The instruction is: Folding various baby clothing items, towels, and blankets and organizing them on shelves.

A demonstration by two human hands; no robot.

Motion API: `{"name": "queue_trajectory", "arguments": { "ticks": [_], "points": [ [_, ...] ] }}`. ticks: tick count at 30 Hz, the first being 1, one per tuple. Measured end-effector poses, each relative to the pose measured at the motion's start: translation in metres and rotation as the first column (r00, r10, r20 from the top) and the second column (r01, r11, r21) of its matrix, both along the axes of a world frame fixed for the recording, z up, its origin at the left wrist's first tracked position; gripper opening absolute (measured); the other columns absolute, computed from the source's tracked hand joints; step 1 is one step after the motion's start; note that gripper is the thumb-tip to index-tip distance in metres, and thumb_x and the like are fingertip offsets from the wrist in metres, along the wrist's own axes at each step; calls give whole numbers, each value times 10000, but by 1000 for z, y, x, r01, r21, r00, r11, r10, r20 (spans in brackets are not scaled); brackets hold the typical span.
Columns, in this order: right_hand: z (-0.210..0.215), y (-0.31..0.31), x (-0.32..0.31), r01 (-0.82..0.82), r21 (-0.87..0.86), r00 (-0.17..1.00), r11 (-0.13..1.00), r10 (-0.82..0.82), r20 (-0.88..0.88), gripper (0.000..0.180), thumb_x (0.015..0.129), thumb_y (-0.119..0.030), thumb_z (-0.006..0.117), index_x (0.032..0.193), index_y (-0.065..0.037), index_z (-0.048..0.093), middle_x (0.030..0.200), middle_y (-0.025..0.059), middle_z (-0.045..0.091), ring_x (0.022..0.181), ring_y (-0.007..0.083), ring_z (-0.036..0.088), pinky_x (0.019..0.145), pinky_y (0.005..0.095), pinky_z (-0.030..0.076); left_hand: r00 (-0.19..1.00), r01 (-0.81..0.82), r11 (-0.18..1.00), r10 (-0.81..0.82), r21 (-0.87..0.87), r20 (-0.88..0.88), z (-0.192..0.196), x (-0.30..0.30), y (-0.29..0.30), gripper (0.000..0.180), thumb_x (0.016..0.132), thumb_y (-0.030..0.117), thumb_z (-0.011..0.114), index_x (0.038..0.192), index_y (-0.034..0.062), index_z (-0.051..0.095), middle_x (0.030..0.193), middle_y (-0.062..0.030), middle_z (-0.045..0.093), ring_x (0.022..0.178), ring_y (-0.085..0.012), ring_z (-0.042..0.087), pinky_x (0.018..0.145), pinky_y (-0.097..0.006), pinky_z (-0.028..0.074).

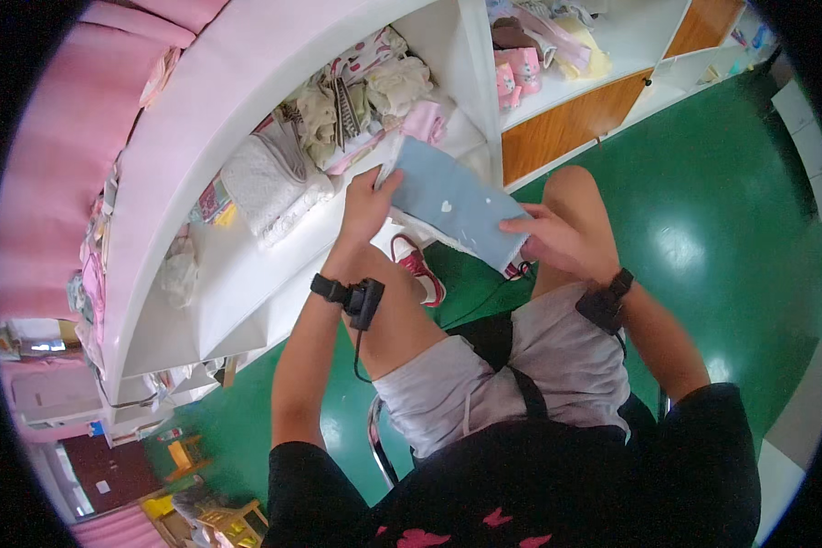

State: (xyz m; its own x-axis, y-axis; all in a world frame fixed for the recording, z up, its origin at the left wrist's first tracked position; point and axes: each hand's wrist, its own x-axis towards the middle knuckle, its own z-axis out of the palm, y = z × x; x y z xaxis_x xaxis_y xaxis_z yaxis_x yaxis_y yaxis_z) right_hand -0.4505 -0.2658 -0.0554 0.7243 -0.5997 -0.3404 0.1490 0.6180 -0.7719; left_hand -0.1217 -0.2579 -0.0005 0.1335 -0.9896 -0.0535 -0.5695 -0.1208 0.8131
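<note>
A folded blue-grey cloth [447, 196] with a small white heart and a fluffy white edge is stretched between my hands, above my knees and in front of the shelf. My left hand [367, 208] grips its left end, thumb on top and the other fingers underneath. At the opposite end, my right hand [562, 239] closes on the lower right corner, thumb on the blue face. Just beyond the cloth, a pile of crumpled fabrics [347, 110] lies on the shelf. Beside it sits a stack of folded white and grey cloths [269, 183].
The curved white shelf unit [237, 320] bends round my left, with a clear plastic bag [181, 274] on it. Ahead stand a wooden panel [575, 119] and pink items [518, 75]. A thin black cable [479, 306] hangs near my legs over the green floor [694, 210].
</note>
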Motion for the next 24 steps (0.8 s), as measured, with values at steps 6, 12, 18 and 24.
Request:
{"name": "queue_trajectory", "arguments": {
  "ticks": [6, 12, 18, 24],
  "points": [
    [1, -6, 8, 201, 296, 913, 934, -288, 287, 476, 1030, -285, 585, 1413, -11, 517, 1331, 110, 636, 1222, 242, 615, 1105, 390, 444, 948, 292, 885, -217, -364, 233, 21, -88, 32, 319, 901, 109, 652, 1191, -22, 642, 1208, -238, 650, 1022, -450, 639, 889, -444, 528],
    [12, -6, 6, 75, 330, 857, 941, -230, 461, 468, 1044, -283, 582, 1420, -15, 508, 1355, 112, 628, 1218, 236, 623, 1094, 400, 467, 766, 640, 701, -553, -314, 327, 8, -126, 47, 507, 894, 120, 694, 1370, 1, 564, 1415, -220, 562, 1243, -402, 594, 1060, -462, 482],
    [17, 0, 0, 161, 173, 982, 972, -175, 73, 453, 1002, -152, 651, 1399, 18, 516, 1313, 113, 654, 1157, 215, 664, 1018, 376, 529, 881, 462, 877, -436, -131, 185, 12, -104, 29, 667, 890, 202, 735, 1441, -58, 464, 1424, -287, 519, 1298, -430, 539, 1088, -464, 452],
    [7, 2, 2, 85, 91, 985, 992, -98, 141, 440, 999, -137, 642, 1401, -14, 513, 1339, 107, 644, 1187, 226, 652, 1029, 386, 524, 879, 385, 888, -270, 251, -392, 2, -70, 23, 442, 914, 329, 771, 1089, -72, 712, 954, -90, 743, 843, -147, 685, 780, -299, 549]
  ]
}}
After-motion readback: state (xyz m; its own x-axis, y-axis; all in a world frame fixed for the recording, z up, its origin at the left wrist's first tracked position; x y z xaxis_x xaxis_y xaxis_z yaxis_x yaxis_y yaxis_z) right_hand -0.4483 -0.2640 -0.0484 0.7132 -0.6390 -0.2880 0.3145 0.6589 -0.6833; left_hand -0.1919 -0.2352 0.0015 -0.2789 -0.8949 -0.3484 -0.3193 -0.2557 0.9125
